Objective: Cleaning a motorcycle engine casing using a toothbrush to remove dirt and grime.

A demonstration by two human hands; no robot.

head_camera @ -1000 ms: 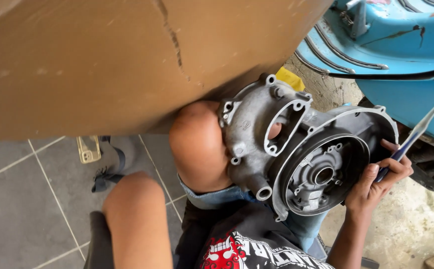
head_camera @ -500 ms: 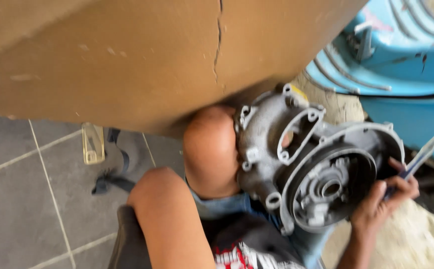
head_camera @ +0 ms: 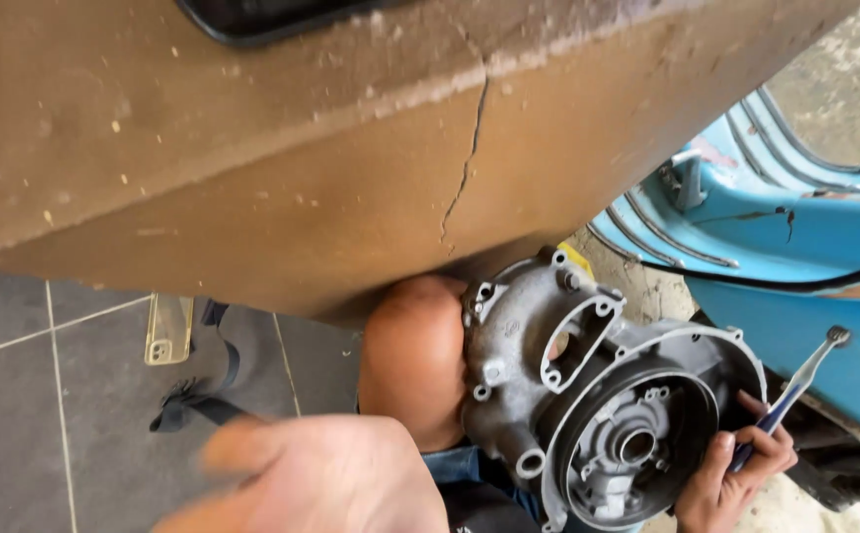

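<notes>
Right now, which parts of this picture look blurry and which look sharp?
Head view: the left hand at the bottom edge is smeared by blur; the grey engine casing, the right hand with its blue-handled tool and the cracked brown panel are sharp, in soft even daylight.

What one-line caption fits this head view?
Right hand holds a blue-handled tool against a grey engine casing propped at the knee; blurred left hand in foreground.

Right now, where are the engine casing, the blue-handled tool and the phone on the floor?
engine casing [head_camera: 588, 395], head view, grey flange beside the round housing.
blue-handled tool [head_camera: 795, 385], head view, mid shaft.
phone [head_camera: 167, 330], head view, centre of its clear back.
</notes>
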